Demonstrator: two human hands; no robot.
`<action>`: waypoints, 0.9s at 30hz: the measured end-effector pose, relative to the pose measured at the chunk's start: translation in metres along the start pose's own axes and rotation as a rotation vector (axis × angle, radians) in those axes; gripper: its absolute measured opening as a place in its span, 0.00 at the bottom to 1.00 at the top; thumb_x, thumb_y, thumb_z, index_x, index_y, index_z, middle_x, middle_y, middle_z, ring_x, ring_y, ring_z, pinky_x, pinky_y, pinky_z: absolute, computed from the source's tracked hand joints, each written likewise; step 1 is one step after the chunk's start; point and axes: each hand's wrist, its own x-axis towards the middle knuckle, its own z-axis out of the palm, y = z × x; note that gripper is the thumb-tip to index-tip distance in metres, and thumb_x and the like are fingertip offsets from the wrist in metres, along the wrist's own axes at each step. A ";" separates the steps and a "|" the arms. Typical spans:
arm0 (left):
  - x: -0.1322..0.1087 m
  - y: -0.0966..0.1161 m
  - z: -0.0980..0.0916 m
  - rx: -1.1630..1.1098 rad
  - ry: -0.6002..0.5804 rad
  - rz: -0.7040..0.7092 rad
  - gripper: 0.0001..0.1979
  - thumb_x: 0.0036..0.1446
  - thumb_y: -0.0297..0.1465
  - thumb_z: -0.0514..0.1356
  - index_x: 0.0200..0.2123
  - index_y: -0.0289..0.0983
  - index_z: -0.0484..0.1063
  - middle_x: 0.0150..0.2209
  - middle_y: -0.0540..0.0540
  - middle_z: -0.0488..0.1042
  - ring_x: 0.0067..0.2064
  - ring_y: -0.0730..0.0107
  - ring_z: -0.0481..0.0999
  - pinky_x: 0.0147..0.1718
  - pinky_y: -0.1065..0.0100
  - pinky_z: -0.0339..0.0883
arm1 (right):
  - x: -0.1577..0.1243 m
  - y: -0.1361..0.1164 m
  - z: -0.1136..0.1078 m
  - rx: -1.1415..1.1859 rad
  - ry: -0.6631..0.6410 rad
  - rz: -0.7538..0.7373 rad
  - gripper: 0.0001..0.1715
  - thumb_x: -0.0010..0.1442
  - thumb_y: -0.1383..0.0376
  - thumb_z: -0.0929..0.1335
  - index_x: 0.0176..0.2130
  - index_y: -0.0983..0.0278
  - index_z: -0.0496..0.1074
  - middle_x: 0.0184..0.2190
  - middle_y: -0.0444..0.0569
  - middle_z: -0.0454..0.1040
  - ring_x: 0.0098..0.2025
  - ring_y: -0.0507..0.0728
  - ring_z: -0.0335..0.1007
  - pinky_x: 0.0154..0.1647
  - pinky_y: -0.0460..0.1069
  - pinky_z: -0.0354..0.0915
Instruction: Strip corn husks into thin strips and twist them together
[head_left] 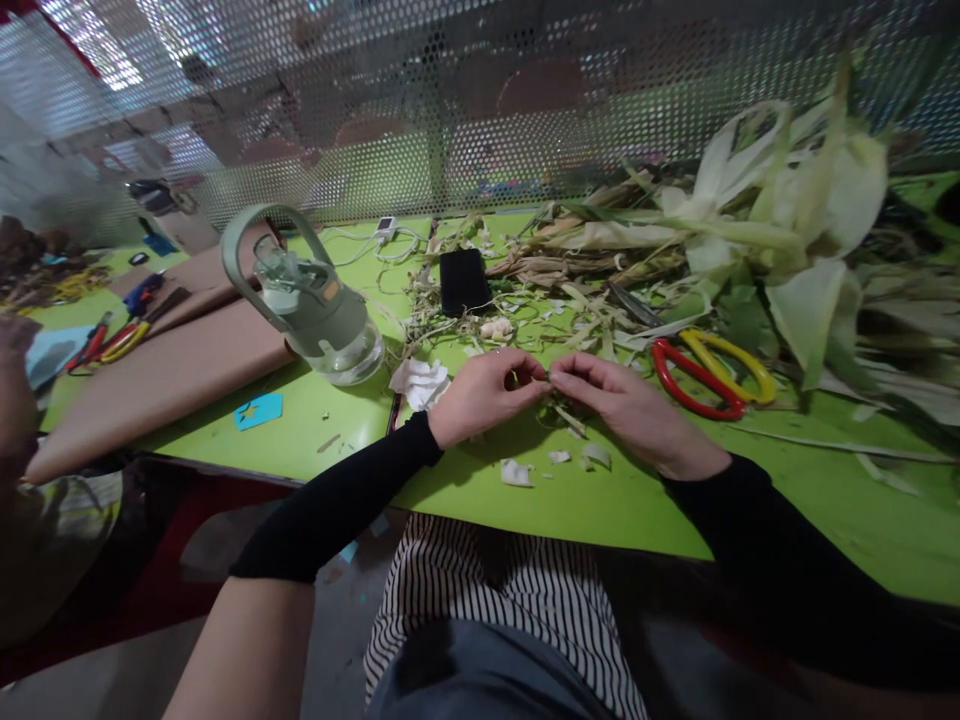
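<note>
My left hand and my right hand meet over the green table, fingertips almost touching. Both pinch something small and thin, possibly a husk strip, mostly covered by the fingers. Pale husk scraps lie just below them. Right of my right hand are scissors with one red and one yellow handle. A large heap of corn husks, pale green to brown, spreads behind the scissors. Crumpled white tissue lies beside my left wrist.
A black phone rests among shreds behind my hands. To the left stand a green-lidded water bottle, a blue tag and brown paper with pliers on it. Perforated metal mesh borders the table's back. Another person's arm shows far left.
</note>
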 end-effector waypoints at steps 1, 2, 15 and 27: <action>0.001 -0.001 0.000 -0.004 -0.008 0.004 0.08 0.62 0.34 0.64 0.36 0.35 0.74 0.35 0.47 0.79 0.34 0.73 0.73 0.36 0.69 0.65 | 0.000 0.000 0.000 -0.006 -0.003 0.000 0.24 0.57 0.43 0.74 0.33 0.60 0.74 0.30 0.44 0.71 0.33 0.54 0.64 0.36 0.51 0.63; 0.001 -0.002 0.000 -0.020 -0.013 0.003 0.07 0.62 0.34 0.64 0.36 0.35 0.74 0.35 0.47 0.79 0.34 0.73 0.73 0.36 0.69 0.65 | 0.000 0.001 -0.001 -0.012 -0.005 0.000 0.23 0.57 0.43 0.74 0.34 0.60 0.74 0.31 0.44 0.71 0.33 0.55 0.65 0.36 0.51 0.63; 0.005 -0.008 -0.011 -0.087 0.006 -0.101 0.06 0.63 0.33 0.59 0.35 0.36 0.72 0.33 0.50 0.77 0.32 0.74 0.71 0.35 0.71 0.65 | 0.005 0.000 -0.020 -0.427 0.039 -0.186 0.20 0.64 0.45 0.68 0.36 0.57 0.76 0.35 0.52 0.77 0.39 0.64 0.70 0.42 0.58 0.64; 0.002 0.000 -0.012 -0.102 0.040 0.042 0.08 0.65 0.35 0.57 0.36 0.37 0.69 0.38 0.47 0.77 0.38 0.72 0.73 0.37 0.70 0.67 | 0.000 -0.001 -0.019 -0.374 -0.010 -0.106 0.21 0.67 0.45 0.64 0.36 0.58 0.71 0.28 0.45 0.67 0.29 0.57 0.61 0.31 0.52 0.58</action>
